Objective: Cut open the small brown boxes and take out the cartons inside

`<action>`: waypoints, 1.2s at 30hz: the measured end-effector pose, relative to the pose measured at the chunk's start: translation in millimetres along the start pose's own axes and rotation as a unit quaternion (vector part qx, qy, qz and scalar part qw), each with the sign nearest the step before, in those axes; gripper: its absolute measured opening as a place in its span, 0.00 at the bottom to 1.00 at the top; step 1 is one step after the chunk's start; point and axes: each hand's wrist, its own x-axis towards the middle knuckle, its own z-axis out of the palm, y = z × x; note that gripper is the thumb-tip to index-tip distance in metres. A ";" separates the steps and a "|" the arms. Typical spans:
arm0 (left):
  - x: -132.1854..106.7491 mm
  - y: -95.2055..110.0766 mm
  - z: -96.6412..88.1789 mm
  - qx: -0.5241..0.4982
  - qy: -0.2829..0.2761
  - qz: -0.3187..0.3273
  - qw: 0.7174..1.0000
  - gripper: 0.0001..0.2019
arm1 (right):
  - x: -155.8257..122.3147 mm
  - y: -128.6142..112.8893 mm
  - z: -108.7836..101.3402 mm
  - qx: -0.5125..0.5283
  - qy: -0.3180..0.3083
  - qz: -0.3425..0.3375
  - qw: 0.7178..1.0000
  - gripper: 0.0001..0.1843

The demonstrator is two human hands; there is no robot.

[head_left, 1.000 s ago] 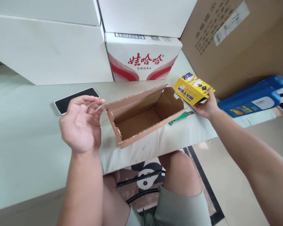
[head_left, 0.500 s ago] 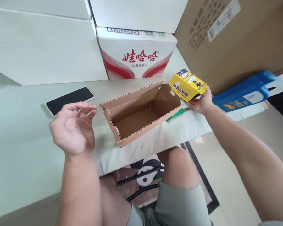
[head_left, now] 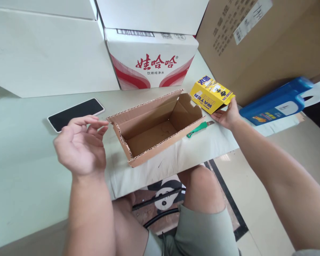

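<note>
My left hand (head_left: 82,144) is raised palm up, fingers loosely curled and apart, with nothing in it. Its fingertips are close to the left end of an open brown cardboard box (head_left: 149,151), whose inside looks bare. At the box's right end, my right hand (head_left: 226,113) grips the near right edge of a small yellow carton (head_left: 210,97) printed "WATER". The thumb is at its right side and the other fingers reach beneath. A green-handled knife (head_left: 197,129) with a short blade lies between the brown box and my right hand.
A phone (head_left: 76,113) lies behind my left hand. White boxes (head_left: 53,57) and a red-and-white water carton (head_left: 152,58) stand along the back. At right, a blue bottle (head_left: 277,103) leans before a big brown carton (head_left: 266,53). The table's front edge is above my knees.
The view has shifted very slightly, so the things on the table sit a little further left. Both hands keep practically the same pose, the right one still on the yellow carton.
</note>
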 end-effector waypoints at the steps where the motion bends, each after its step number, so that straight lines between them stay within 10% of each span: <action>1: -0.1 -0.4 0.6 0.001 -0.001 0.000 1.000 0.18 | -2.5 -2.6 1.6 0.039 0.019 0.048 0.998 0.52; 5: -1.2 -0.3 2.7 0.008 -0.002 -0.003 1.000 0.17 | -8.4 -7.1 7.4 0.125 0.069 0.139 0.980 0.46; 11: -1.4 0.1 5.0 0.015 0.006 -0.007 1.000 0.17 | -3.2 5.4 2.2 -0.027 0.102 0.053 0.993 0.29; 20: -2.0 0.3 3.0 0.020 -0.004 -0.001 1.000 0.17 | -24.8 0.9 -14.3 -0.156 0.089 -0.098 0.979 0.69; 36: -3.4 -4.8 1.4 0.020 -0.035 0.025 0.999 0.16 | -30.3 -6.3 -2.5 -0.192 0.108 -0.145 0.965 0.45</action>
